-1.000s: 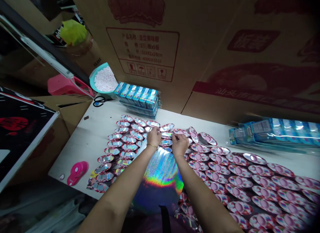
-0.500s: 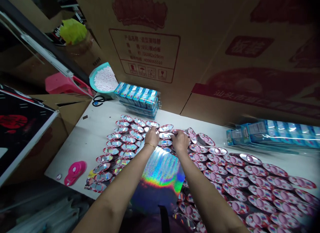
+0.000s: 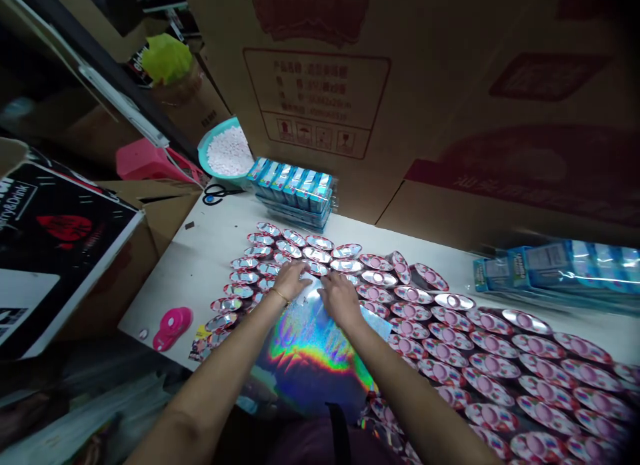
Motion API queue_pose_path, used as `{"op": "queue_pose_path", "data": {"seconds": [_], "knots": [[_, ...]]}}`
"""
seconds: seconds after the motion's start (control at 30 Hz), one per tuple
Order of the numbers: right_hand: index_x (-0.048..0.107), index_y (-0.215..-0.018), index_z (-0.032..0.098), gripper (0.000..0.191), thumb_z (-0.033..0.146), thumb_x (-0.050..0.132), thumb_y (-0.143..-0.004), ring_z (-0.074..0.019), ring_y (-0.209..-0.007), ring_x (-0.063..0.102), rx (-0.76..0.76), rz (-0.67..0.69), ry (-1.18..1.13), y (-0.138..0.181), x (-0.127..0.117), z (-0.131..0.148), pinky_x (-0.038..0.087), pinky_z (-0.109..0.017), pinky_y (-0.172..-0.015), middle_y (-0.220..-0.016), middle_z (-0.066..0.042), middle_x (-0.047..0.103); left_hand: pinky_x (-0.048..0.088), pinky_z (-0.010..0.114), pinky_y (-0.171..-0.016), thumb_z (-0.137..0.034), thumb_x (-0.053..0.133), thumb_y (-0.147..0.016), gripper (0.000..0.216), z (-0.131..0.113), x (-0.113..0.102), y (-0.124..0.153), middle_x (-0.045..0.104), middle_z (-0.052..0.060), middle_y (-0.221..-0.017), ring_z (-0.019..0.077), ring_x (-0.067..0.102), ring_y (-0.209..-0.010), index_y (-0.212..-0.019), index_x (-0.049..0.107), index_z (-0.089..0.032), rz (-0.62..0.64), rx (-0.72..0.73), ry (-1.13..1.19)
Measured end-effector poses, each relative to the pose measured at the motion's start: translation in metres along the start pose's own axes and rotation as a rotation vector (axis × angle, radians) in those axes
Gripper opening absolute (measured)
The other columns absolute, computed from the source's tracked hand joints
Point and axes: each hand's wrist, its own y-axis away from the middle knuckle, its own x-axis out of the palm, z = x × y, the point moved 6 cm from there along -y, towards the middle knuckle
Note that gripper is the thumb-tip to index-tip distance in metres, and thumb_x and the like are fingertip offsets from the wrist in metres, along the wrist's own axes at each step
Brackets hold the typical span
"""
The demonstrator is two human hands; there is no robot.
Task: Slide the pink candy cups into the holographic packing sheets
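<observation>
A shiny rainbow-coloured holographic sheet lies in front of me, over part of the rows of small oval tins or cases. My left hand is at the sheet's upper left, its thumb and fingers apart near the ovals. My right hand rests at the upper right of the sheet, fingers spread and bent downward. Just past my fingertips is a silvery oval piece. On the left the ovals look silvery; on the right they have round pink centres.
Blue packs in clear wrap stand at the back, with more blue packs at right. A teal bowl of white pellets, black scissors and a pink tape dispenser are at left. A large cardboard box walls the back.
Both hands have drawn back from the far ovals towards me, onto the top of the sheet. The view has shifted slightly to the left.
</observation>
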Motion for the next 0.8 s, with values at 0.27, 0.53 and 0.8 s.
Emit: {"op": "queue_pose_path", "data": {"seconds": [0.27, 0.53, 0.8], "knots": [[0.056, -0.106, 0.019, 0.027, 0.015, 0.039, -0.085, -0.022, -0.089, 0.043, -0.142, 0.064, 0.109, 0.016, 0.02, 0.02, 0.033, -0.033, -0.074, -0.106, -0.008, 0.055, 0.036, 0.031, -0.085, -0.019, 0.062, -0.068, 0.014, 0.003, 0.013, 0.0, 0.056, 0.005, -0.088, 0.019, 0.048, -0.089, -0.082, 0.063, -0.02, -0.052, 0.097, -0.07], [0.06, -0.079, 0.018, 0.018, 0.017, 0.043, -0.084, -0.0178, -0.083, 0.047, -0.062, -0.111, -0.295, 0.023, 0.011, 0.027, 0.035, -0.029, -0.075, -0.083, -0.005, 0.057, 0.035, 0.033, -0.089, -0.023, 0.055, -0.075, 0.02, 0.007, 0.013, 0.025, 0.053, 0.005, -0.102, 0.0195, 0.044, -0.099, -0.094, 0.062, -0.021, -0.192, 0.236, -0.017], [0.057, -0.07, 0.018, 0.013, 0.029, 0.053, -0.077, -0.0122, -0.067, 0.049, 0.217, -0.222, -1.073, 0.034, -0.05, 0.01, 0.036, -0.023, -0.064, -0.07, 0.001, 0.054, 0.03, 0.037, -0.096, -0.023, 0.041, -0.084, 0.029, 0.007, 0.021, 0.045, 0.05, 0.005, -0.119, 0.0207, 0.038, -0.114, -0.107, 0.057, -0.025, -0.33, 0.136, -0.066]]}}
